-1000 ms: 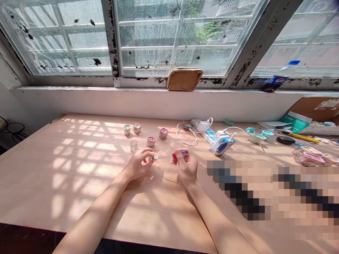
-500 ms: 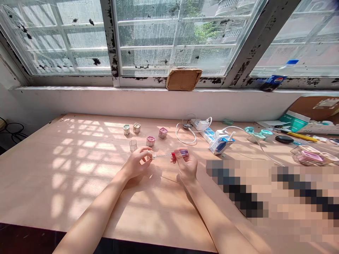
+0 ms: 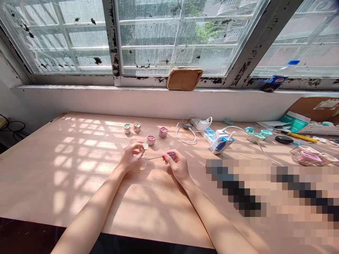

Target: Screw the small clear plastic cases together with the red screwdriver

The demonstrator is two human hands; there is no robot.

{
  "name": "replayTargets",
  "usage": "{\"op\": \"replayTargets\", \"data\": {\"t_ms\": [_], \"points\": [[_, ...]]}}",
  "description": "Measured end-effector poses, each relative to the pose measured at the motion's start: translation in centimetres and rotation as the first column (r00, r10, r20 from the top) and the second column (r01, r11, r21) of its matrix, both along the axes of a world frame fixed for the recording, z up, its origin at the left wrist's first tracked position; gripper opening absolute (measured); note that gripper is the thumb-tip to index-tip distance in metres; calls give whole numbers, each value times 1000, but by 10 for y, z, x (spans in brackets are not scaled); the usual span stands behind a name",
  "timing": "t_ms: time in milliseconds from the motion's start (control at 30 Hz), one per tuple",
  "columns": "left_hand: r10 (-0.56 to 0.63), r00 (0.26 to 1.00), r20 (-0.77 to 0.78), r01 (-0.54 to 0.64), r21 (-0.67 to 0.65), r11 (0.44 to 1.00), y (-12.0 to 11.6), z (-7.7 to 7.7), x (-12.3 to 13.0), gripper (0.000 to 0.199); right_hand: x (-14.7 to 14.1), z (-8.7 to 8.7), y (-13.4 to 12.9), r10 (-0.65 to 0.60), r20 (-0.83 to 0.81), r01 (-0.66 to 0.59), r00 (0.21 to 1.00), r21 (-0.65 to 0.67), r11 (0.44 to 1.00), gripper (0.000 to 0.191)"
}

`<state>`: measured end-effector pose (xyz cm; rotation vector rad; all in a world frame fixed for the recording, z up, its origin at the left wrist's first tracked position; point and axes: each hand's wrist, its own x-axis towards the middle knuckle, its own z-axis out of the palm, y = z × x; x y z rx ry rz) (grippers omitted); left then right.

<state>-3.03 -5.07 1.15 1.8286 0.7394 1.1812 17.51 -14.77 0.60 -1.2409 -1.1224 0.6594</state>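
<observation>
In the head view, the right hand [image 3: 178, 166] is closed and grips a small screwdriver [image 3: 167, 155] with a red and purple handle; its long axis lies almost sideways above the tabletop [image 3: 66, 197], thin tip toward the left hand [image 3: 130, 157]; this half-closed hand seems to pinch a small pale piece [image 3: 145, 146], near a pink-topped cube [image 3: 151, 140].

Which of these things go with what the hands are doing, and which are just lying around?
With the hands' work: left hand, small clear piece at its fingertips; right hand gripping a red-handled screwdriver; small six-sided cups just ahead.

Lying about: white charger, white cable, power strip, printed carton, Pepsi bottle, yellow-handled tool.
</observation>
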Motion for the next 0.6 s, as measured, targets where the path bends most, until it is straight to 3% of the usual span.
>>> {"op": "replayTargets", "data": {"t_ms": [233,433,600], "points": [[-62,997,41,66,-98,993,-3,1,4,17,11,-2,-1,48,33,-45,998,-91,995,38],[-56,994,95,68,-129,989,-1,2,4,23,33,6,-1,165,4,-156,986,-298,942,35],[-47,993,105,59,-115,992,3,-3,4,23,37,8,-15,275,305,-161,912,-350,923,25]]}}
